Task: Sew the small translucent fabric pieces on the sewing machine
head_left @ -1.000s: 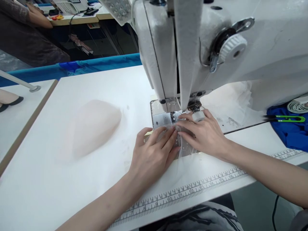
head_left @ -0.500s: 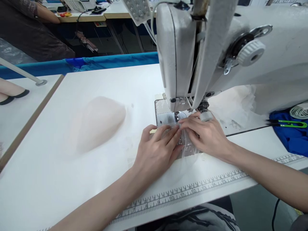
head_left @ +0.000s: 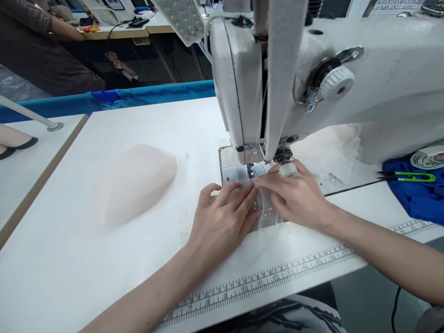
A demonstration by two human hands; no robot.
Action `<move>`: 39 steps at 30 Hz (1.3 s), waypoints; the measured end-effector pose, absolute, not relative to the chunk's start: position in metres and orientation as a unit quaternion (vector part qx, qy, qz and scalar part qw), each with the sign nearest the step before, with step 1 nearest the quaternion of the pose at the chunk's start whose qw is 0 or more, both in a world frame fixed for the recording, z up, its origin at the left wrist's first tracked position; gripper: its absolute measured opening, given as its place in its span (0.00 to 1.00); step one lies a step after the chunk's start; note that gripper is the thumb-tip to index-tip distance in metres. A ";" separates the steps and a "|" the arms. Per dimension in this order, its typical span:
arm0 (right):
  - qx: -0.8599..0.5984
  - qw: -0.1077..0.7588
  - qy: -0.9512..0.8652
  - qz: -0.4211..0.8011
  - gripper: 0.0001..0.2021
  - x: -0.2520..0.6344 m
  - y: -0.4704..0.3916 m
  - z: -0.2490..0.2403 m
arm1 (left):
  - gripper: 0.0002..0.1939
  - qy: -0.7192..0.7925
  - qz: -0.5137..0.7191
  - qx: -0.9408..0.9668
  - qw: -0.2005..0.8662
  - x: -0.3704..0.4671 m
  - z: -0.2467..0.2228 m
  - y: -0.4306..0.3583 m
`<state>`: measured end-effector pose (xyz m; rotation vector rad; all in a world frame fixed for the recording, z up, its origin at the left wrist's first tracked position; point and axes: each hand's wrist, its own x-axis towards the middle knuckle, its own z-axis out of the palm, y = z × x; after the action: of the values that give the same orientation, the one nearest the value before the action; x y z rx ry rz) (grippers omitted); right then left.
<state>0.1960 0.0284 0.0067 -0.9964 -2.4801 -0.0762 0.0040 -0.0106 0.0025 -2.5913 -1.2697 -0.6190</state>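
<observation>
A grey sewing machine [head_left: 239, 83] stands over the white table, its presser foot [head_left: 250, 171] above a metal plate [head_left: 231, 173]. Just in front of the foot, sheer, nearly transparent fabric [head_left: 267, 215] lies on the plate. My left hand [head_left: 224, 210] presses on this fabric, palm down, with bent fingers slightly apart. My right hand [head_left: 294, 192] pinches the fabric beside the foot, fingertips close to those of my left hand. A pale, sheer cup-shaped piece [head_left: 142, 180] rests on the table to the left.
Green thread snips [head_left: 409, 176] lie on blue cloth [head_left: 416, 199] at the right. More sheer fabric [head_left: 329, 148] is under the machine arm. A printed ruler [head_left: 260, 282] runs along the front edge. Beyond the blue cloth edging [head_left: 166, 95], a person [head_left: 41, 51] is at another table.
The camera view has shifted slightly, so the machine appears further left. My right index finger has straightened a little toward the foot; both hands remain at the fabric.
</observation>
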 end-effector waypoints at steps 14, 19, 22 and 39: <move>-0.378 0.155 -0.906 -0.106 0.15 0.196 0.031 0.002 | 0.17 -0.437 -0.188 -0.873 0.110 0.003 0.003 -0.009; -0.383 0.153 -0.903 -0.118 0.15 0.196 0.033 -0.001 | 0.17 -0.440 -0.186 -0.871 0.112 0.004 0.003 -0.008; -0.384 0.155 -0.902 -0.126 0.15 0.196 0.034 -0.003 | 0.16 -0.444 -0.179 -0.870 0.119 0.005 0.003 -0.007; -0.394 0.147 -0.899 -0.125 0.15 0.196 0.034 -0.001 | 0.16 -0.450 -0.176 -0.867 0.121 0.007 0.002 -0.008</move>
<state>0.1959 0.0341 -0.0013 -1.1340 -2.5857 -0.3591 0.0073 -0.0079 0.0018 -2.5334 -1.3134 -0.5141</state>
